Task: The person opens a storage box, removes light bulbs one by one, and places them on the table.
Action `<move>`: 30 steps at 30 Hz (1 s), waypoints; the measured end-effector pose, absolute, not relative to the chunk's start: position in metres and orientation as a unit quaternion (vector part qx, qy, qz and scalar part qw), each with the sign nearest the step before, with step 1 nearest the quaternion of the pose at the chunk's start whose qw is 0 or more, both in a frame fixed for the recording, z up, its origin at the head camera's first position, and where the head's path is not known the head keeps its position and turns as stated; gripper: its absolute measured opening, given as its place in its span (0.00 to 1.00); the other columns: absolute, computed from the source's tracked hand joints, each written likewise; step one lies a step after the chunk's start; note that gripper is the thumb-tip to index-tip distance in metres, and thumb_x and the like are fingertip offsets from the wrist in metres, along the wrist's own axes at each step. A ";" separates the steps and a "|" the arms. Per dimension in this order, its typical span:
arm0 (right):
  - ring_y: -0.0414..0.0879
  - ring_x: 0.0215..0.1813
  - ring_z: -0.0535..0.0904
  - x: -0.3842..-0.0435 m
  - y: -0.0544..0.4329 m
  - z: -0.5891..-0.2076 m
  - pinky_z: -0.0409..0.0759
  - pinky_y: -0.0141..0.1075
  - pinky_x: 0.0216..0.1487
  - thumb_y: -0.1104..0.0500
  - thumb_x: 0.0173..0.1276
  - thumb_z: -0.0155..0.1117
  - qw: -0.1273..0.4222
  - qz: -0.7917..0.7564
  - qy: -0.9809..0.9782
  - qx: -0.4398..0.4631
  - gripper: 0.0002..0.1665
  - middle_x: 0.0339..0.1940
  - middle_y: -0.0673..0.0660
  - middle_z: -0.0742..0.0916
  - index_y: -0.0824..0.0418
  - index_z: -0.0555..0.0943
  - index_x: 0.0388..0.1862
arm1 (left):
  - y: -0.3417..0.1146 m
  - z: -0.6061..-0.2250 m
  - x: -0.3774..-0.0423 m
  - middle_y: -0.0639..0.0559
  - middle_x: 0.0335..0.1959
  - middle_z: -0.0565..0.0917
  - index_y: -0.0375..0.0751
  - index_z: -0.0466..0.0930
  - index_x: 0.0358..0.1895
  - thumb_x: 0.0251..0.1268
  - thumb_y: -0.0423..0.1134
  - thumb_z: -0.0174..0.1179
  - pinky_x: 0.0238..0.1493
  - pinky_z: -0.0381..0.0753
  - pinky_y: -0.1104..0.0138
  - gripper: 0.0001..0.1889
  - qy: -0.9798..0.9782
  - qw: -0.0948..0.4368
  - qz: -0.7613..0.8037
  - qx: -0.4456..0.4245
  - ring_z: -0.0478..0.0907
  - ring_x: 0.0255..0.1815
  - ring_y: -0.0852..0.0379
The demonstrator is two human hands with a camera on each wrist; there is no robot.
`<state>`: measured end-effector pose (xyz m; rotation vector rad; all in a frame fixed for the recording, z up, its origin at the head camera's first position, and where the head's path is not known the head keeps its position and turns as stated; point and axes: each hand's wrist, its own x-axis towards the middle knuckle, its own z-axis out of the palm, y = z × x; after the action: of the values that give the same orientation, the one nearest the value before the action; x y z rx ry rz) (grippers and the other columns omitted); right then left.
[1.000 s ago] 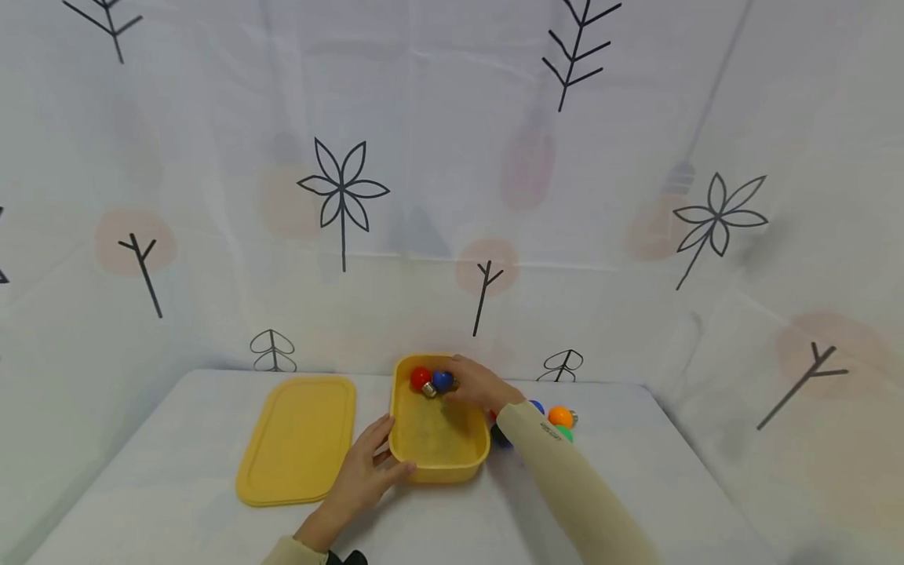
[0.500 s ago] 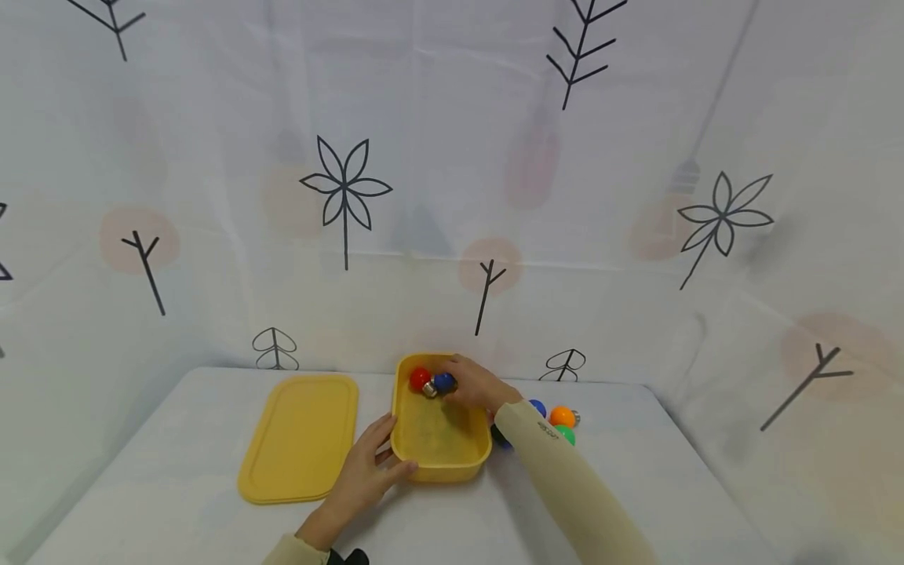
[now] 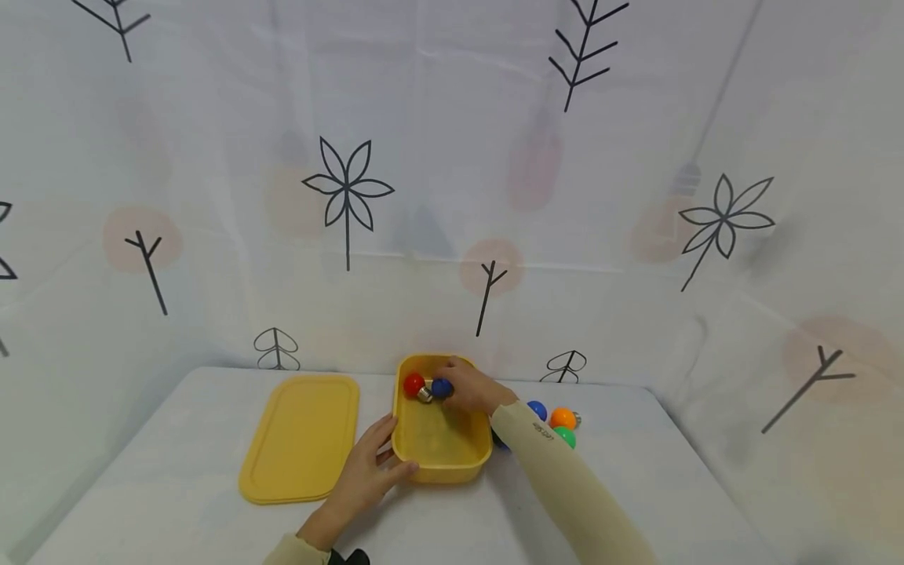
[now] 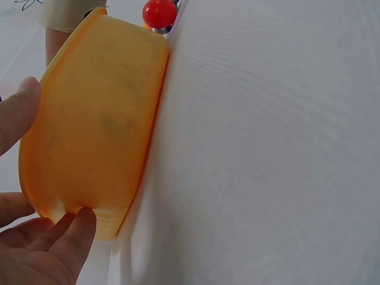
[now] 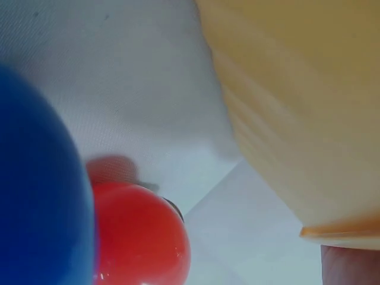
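Note:
A yellow plastic box [image 3: 441, 439] stands at the middle of the table. My left hand [image 3: 363, 471] holds its near left corner, fingers along the side wall and thumb at the front. In the left wrist view, the thumb and fingers of the left hand [image 4: 50, 246] touch the box's wall [image 4: 98, 119]. Inside the far end, my right hand [image 3: 466, 384] pinches a blue light bulb [image 3: 441, 388]. A red light bulb [image 3: 413, 384] with a silver screw base lies beside it. The right wrist view shows only the box's outer wall [image 5: 303, 101] and hides the right hand's grip.
A yellow lid [image 3: 300, 439] lies flat left of the box. Right of the box, partly behind the right sleeve, are another blue bulb [image 3: 537, 410], an orange bulb [image 3: 563, 418] and a green one [image 3: 565, 437]. Another red bulb [image 4: 159, 13] shows on the table. A printed cloth [image 3: 417, 298] hangs behind.
The right hand shifts slightly left and nearer inside the box with the blue bulb. The red bulb moves a little left and nearer too. My left hand stays on the corner.

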<state>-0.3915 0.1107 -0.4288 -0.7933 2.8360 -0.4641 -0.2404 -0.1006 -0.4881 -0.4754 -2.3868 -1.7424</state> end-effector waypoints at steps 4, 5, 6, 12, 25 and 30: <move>0.47 0.59 0.71 -0.391 0.110 -0.430 0.73 0.48 0.64 0.56 0.61 0.71 0.080 -0.145 0.948 -0.271 0.28 0.64 0.53 0.72 0.46 0.76 0.61 | -0.101 -0.486 -0.240 0.36 0.71 0.60 0.28 0.58 0.70 0.54 0.43 0.71 0.59 0.75 0.60 0.44 -0.802 0.066 -0.574 -0.153 0.64 0.68 0.40; 0.47 0.59 0.71 -0.390 0.109 -0.430 0.74 0.48 0.63 0.56 0.61 0.71 0.082 -0.145 0.948 -0.272 0.28 0.64 0.53 0.72 0.46 0.76 0.60 | -0.101 -0.485 -0.240 0.36 0.72 0.60 0.28 0.58 0.70 0.54 0.43 0.71 0.59 0.75 0.60 0.44 -0.803 0.064 -0.573 -0.153 0.64 0.68 0.40; 0.47 0.57 0.72 -0.389 0.109 -0.431 0.75 0.47 0.63 0.56 0.60 0.71 0.085 -0.146 0.947 -0.272 0.28 0.63 0.53 0.72 0.46 0.77 0.60 | -0.101 -0.485 -0.240 0.36 0.72 0.60 0.28 0.58 0.70 0.55 0.43 0.70 0.59 0.75 0.60 0.44 -0.803 0.063 -0.572 -0.152 0.63 0.68 0.40; 0.45 0.50 0.73 -0.384 0.108 -0.429 0.80 0.42 0.56 0.57 0.59 0.72 0.107 -0.169 0.943 -0.266 0.24 0.58 0.51 0.75 0.45 0.78 0.55 | -0.100 -0.486 -0.240 0.36 0.72 0.59 0.29 0.58 0.70 0.55 0.43 0.70 0.60 0.75 0.60 0.43 -0.803 0.059 -0.574 -0.150 0.63 0.69 0.41; 0.44 0.46 0.74 -0.383 0.108 -0.433 0.83 0.34 0.47 0.56 0.60 0.72 0.107 -0.167 0.943 -0.266 0.23 0.55 0.50 0.76 0.44 0.78 0.54 | -0.100 -0.484 -0.239 0.37 0.72 0.60 0.29 0.58 0.71 0.55 0.44 0.70 0.60 0.74 0.60 0.44 -0.811 0.055 -0.564 -0.144 0.63 0.69 0.41; 0.44 0.45 0.74 -0.382 0.109 -0.431 0.83 0.34 0.47 0.56 0.61 0.71 0.105 -0.172 0.941 -0.273 0.23 0.55 0.50 0.76 0.46 0.78 0.55 | -0.099 -0.484 -0.239 0.37 0.72 0.60 0.30 0.58 0.71 0.55 0.45 0.70 0.60 0.74 0.60 0.44 -0.813 0.055 -0.562 -0.142 0.63 0.69 0.41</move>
<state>-0.3819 0.1089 -0.4314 -0.8054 2.7727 -0.5071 -0.2386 -0.0994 -0.4842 -0.4303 -2.4691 -1.7050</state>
